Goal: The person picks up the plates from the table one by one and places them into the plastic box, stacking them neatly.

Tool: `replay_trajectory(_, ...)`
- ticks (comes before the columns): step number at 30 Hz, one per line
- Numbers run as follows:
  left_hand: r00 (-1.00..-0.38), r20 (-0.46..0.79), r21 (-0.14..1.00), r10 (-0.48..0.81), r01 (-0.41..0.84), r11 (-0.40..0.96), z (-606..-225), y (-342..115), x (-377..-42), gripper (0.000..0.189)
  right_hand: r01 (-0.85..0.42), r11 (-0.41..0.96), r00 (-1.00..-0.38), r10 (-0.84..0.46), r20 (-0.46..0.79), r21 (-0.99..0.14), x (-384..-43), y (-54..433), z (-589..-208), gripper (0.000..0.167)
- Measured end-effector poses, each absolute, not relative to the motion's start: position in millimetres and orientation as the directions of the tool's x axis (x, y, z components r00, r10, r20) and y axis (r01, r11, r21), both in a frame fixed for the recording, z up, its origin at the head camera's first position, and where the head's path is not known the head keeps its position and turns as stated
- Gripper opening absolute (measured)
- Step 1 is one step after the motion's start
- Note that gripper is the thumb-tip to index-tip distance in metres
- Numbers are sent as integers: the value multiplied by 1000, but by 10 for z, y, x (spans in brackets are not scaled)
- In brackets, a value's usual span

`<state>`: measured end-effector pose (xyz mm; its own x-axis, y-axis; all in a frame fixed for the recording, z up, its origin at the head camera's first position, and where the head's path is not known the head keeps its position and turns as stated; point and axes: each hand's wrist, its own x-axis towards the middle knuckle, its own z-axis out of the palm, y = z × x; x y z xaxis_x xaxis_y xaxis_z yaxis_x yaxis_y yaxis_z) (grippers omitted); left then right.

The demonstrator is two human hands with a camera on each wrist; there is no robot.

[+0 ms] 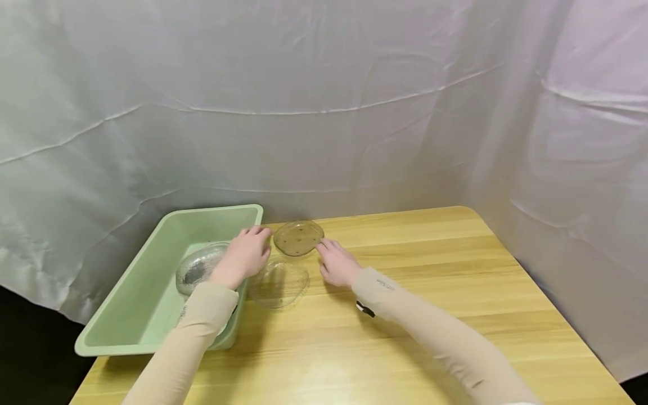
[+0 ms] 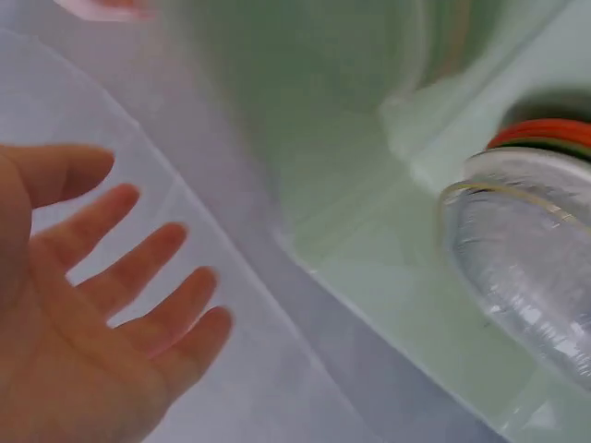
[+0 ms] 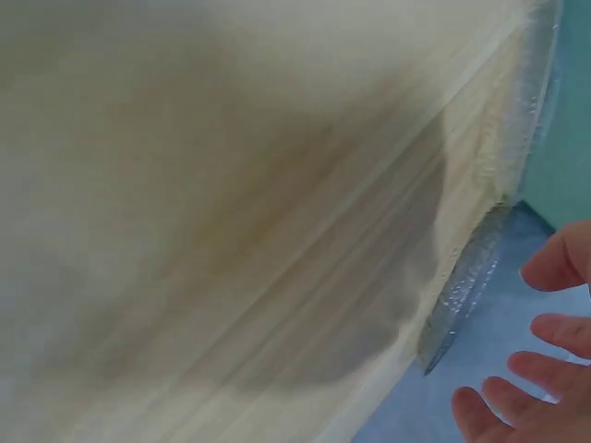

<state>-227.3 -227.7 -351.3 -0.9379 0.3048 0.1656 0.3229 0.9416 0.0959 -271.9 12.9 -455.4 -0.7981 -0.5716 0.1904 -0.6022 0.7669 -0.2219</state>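
Two clear glass plates lie on the table: the far plate (image 1: 298, 238) and, nearer me, a second plate (image 1: 279, 286) beside the green basin. My left hand (image 1: 245, 253) is above the basin's right rim, its fingers spread and holding nothing in the left wrist view. By the right edge of the far plate is my right hand (image 1: 338, 263); its fingers are loosely bent with nothing gripped in the right wrist view. Whether its fingertips touch the plate is hard to tell. A clear textured dish (image 2: 526, 263) rests inside the basin against stacked orange, green and white rims (image 2: 545, 134).
The green basin (image 1: 118, 289) stands at the table's left, partly past its edge. The wooden table (image 1: 455, 292) stretches to the right. A grey cloth (image 1: 324, 146) hangs behind it. A small black-and-white object (image 1: 365, 309) is under the right sleeve.
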Motion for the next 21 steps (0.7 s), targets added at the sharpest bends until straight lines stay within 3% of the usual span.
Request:
replay_trajectory(6, -942, 74, 47, 327, 331, 942, -3338, -2047, -2231, 45, -590, 792, -808, -577, 119, -161, -2820, 91, -4553, 67)
replay_trajectory(11, -948, 88, 42, 306, 310, 950, -3283, -1812, -2222, 45, -564, 812, -826, -557, 89, -148, -2880, 60, -4586, 70)
replay_trajectory(21, -991, 104, 158, 81, 97, 983, -3574, -1450, -2280, 45, -524, 846, -851, -525, 25, -98, -2975, -36, -4648, 69)
